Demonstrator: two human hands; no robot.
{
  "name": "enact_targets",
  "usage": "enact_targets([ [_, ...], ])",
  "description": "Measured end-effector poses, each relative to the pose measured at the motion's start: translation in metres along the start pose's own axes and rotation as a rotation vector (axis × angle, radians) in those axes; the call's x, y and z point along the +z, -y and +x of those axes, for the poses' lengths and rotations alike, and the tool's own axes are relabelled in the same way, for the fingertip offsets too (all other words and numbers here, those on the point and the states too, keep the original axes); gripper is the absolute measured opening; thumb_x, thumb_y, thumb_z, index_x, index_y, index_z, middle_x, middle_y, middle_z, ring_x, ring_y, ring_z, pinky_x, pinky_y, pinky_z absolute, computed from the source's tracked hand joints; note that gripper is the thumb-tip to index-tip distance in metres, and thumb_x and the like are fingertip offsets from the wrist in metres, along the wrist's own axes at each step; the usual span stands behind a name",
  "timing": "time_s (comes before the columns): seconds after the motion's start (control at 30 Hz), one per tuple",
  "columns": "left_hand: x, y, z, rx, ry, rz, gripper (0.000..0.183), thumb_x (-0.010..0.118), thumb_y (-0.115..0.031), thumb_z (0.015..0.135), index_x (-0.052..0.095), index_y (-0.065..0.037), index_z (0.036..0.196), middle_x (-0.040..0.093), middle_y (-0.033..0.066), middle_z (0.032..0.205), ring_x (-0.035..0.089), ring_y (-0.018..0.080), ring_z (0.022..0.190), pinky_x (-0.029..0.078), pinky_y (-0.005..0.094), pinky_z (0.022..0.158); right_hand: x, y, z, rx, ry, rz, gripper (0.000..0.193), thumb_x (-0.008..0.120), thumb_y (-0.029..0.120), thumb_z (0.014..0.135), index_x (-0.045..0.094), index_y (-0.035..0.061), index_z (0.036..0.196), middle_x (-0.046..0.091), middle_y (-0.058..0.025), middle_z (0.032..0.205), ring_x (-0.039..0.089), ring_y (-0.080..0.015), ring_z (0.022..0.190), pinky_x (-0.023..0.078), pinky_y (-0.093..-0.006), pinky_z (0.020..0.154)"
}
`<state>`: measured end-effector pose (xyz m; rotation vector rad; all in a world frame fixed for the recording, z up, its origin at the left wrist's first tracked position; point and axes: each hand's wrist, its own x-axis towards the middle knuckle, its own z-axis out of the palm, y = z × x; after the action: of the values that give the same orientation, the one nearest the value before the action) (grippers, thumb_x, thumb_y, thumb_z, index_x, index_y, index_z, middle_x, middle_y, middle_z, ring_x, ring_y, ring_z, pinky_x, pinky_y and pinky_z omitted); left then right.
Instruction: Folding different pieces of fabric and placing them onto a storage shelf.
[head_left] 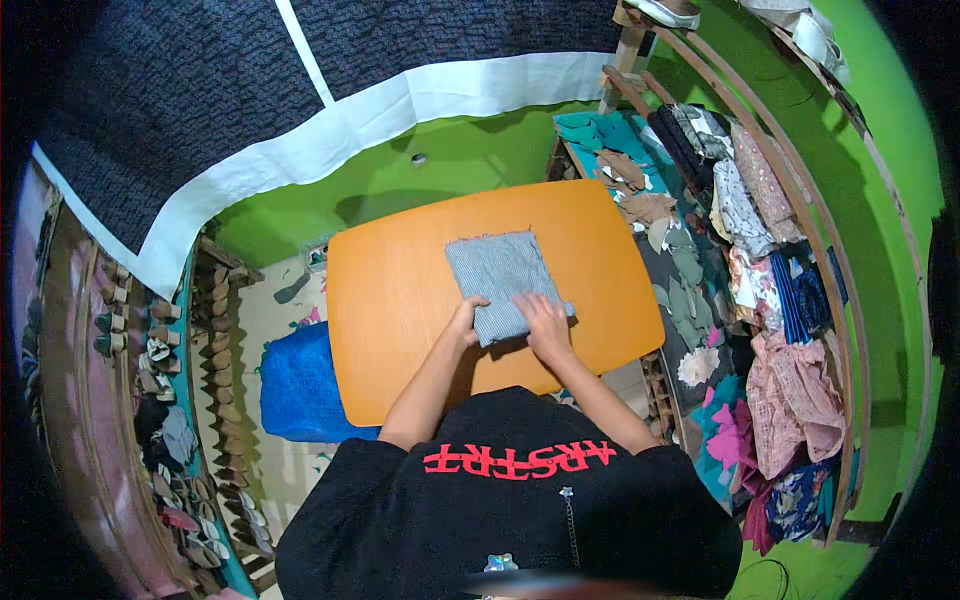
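A folded grey-blue striped cloth [498,275] lies on an orange table [400,300], right of its middle. My left hand [466,322] rests at the cloth's near left corner, fingers on its edge. My right hand [545,322] lies flat on the cloth's near right part, pressing it down. Both forearms come in from below, over my black shirt with red print.
A blue bag [300,385] sits on the floor left of the table. Wooden shelves [840,330] on the right hold stacked patterned fabrics [790,390] and cut pieces. Shoe soles [160,350] line racks at the left. A dark cloth with a white border [330,130] hangs behind.
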<state>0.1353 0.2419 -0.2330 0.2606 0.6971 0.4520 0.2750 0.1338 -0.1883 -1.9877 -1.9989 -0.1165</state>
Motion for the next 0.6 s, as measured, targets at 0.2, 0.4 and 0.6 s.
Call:
enact_targets([
  [0.2,0.012,-0.034,-0.022,0.029,0.001,0.175,0.045,0.048,-0.011,0.065,0.043,0.003,0.107,0.054,0.0159,0.097,0.053,0.0295,0.089,0.045,0.0414,0.079,-0.026,-0.001,0.005,-0.014,0.013,0.294,0.055,0.064,0.011,0.058,0.049,0.0109,0.111,0.047,-0.0117,0.111,0.043,-0.0279,0.105,0.032,-0.0409,0.088],
  [0.4,0.027,-0.076,-0.053,0.13,0.247,0.524,0.052,0.05,0.004,0.059,0.043,0.0,0.11,0.052,0.011,0.101,0.052,0.0241,0.093,0.044,0.0363,0.082,0.021,-0.061,0.018,0.697,-0.218,1.121,0.055,0.063,0.033,0.071,0.045,0.0013,0.113,0.05,-0.0136,0.109,0.045,-0.0259,0.104,0.037,-0.0382,0.088],
  [0.6,0.037,-0.089,-0.078,0.098,0.366,0.584,0.061,0.059,-0.001,0.06,0.038,-0.001,0.118,0.049,0.0097,0.11,0.047,0.0222,0.101,0.037,0.0354,0.089,-0.04,-0.048,0.046,0.876,0.428,1.956,0.039,0.054,0.021,0.08,0.045,0.0009,0.112,0.052,-0.0113,0.107,0.052,-0.0192,0.096,0.044,-0.032,0.081],
])
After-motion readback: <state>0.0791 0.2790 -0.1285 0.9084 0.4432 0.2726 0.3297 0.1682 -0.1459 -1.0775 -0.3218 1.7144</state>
